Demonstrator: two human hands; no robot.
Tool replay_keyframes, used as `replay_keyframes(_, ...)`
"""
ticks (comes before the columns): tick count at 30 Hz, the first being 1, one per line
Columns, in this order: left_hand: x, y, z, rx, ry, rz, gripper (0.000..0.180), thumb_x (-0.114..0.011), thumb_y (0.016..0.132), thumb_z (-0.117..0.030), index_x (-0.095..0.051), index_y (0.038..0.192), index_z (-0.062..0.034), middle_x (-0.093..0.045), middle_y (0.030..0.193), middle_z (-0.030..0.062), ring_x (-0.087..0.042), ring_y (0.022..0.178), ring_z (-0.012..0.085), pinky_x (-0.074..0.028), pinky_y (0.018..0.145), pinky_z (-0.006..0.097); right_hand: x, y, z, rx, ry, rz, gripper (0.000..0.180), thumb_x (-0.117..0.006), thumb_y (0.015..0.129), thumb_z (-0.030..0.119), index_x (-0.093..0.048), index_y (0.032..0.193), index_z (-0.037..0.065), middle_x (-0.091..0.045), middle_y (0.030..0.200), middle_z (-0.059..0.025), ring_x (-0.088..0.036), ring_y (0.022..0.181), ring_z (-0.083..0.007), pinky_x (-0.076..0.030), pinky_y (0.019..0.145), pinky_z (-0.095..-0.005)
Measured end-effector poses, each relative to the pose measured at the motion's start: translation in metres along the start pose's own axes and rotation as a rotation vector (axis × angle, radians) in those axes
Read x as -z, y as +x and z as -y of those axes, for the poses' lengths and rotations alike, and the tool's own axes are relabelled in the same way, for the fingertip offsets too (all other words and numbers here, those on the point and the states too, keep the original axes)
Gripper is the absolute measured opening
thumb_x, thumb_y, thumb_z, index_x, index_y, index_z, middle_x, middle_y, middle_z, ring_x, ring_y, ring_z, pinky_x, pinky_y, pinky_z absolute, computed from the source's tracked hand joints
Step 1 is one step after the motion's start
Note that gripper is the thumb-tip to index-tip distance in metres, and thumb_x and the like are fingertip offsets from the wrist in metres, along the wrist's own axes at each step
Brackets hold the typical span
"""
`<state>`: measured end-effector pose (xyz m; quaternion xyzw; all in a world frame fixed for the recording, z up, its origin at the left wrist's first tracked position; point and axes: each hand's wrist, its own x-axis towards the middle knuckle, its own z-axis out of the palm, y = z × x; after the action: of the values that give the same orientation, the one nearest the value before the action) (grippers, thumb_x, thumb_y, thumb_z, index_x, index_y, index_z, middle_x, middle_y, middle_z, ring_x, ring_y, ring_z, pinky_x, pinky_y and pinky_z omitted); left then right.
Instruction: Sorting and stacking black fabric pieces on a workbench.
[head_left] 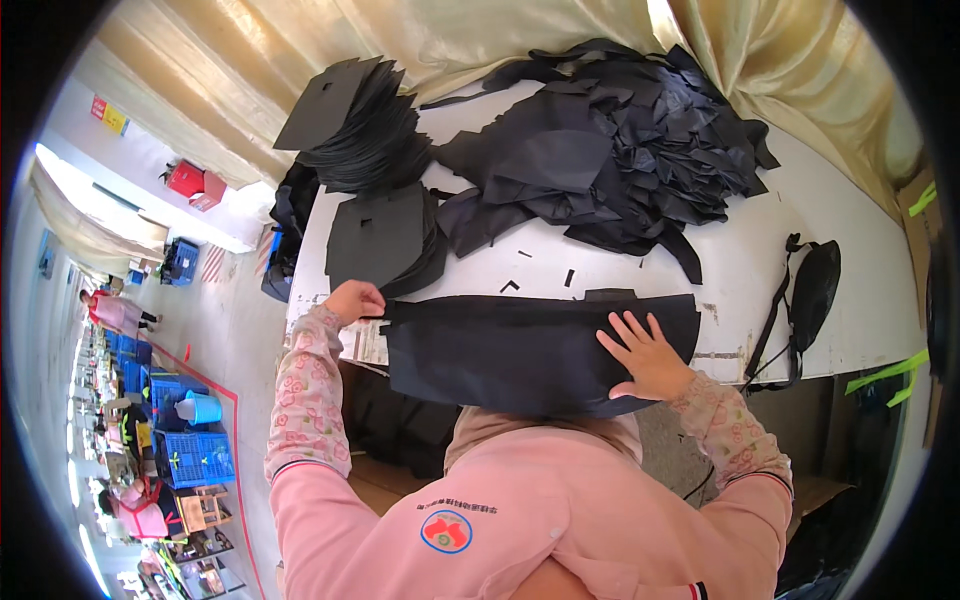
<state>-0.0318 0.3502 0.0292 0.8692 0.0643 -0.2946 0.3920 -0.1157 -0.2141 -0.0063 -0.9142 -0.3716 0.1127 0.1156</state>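
Note:
A long black fabric piece (490,350) lies across the table's front edge, its near side hanging toward my lap. My right hand (648,356) rests flat on its right part, fingers spread. At the far left corner my left hand (357,300) is closed, thumb and fingers pinched on the edge of the fabric; the exact grip is partly hidden. A small dark tab (610,295) shows behind the fabric's far edge. Just beyond my left hand sits a short stack of black panels (385,240) with a small slot in the top one.
Behind it rises a taller stack of black panels (350,120). A heap of loose black fabric pieces (620,140) fills the table's far middle. A black pouch with a strap (815,290) lies at the right. Blue crates (195,455) stand on the floor at left; a person (115,310) is farther off.

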Motion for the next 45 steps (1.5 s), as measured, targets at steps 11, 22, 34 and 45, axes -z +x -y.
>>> replay_keyframes(11,-0.131,-0.040,-0.185,-0.631,-0.456,0.212,0.024,-0.069,0.088,-0.005,-0.060,0.110,-0.0056,-0.061,0.084,-0.0015,-0.057,0.075,0.0039,-0.047,0.065,0.019,0.067,0.124,0.076,0.180,1.428,-0.115,0.044,-0.062,0.091,0.002,-0.047,0.132,0.001,-0.065,0.098,-0.0061,-0.062,0.081,-0.0096,-0.051,0.073,-0.0238)
replay_keyframes(22,-0.029,0.020,-0.014,-0.272,0.538,-0.652,0.072,-0.082,0.069,-0.029,-0.052,0.132,-0.0115,-0.057,0.133,0.0134,-0.057,0.117,0.0339,-0.046,0.099,0.041,0.051,0.128,0.053,-0.145,1.340,-0.208,0.011,-0.063,0.092,0.008,-0.061,0.094,-0.002,-0.066,0.077,-0.0066,-0.061,0.061,-0.0094,-0.050,0.054,-0.0223)
replay_keyframes(34,-0.043,0.011,-0.036,-0.333,0.341,-0.822,0.044,-0.049,0.086,-0.009,-0.054,0.129,-0.0061,-0.065,0.108,0.0249,-0.062,0.102,0.0416,-0.050,0.089,0.045,0.035,0.123,0.054,-0.169,1.268,-0.352,0.007,-0.061,0.093,0.009,-0.059,0.091,0.002,-0.058,0.071,0.0002,-0.055,0.056,-0.0054,-0.044,0.045,-0.0196)
replay_keyframes(45,-0.126,-0.068,-0.167,-0.754,-0.358,-0.381,0.026,-0.053,0.095,-0.011,-0.059,0.119,-0.0015,-0.065,0.088,0.0042,-0.056,0.078,0.0082,-0.049,0.070,0.028,0.071,0.149,0.050,-0.078,0.970,-0.885,0.003,-0.065,0.088,0.003,-0.064,0.090,0.001,-0.060,0.078,0.0004,-0.053,0.067,-0.0063,-0.045,0.057,-0.0227)
